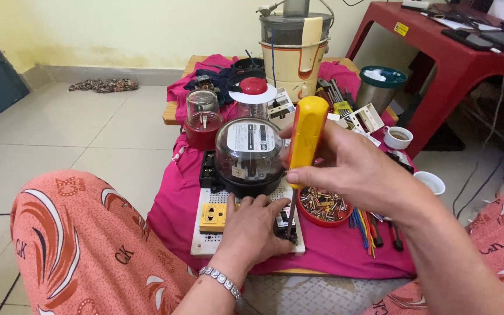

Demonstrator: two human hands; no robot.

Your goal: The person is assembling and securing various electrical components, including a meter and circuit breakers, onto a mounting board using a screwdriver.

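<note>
My right hand (354,169) grips a yellow-handled screwdriver (305,140), held upright with its shaft pointing down at a small black part on a white perforated board (205,242). My left hand (252,230), with a metal bracelet at the wrist, presses down on that board beside the black part and next to a yellow socket (213,217). Just behind my hands on the same board stands a round electricity meter (249,154) with a clear dome and black base.
A red bowl of screws (324,207) and coloured wires (366,224) lie to the right on a pink cloth (173,204). Behind are a smaller red-based meter (203,119), a blender (293,49), two cups (398,137) and a red table (456,52). My knees flank the low table.
</note>
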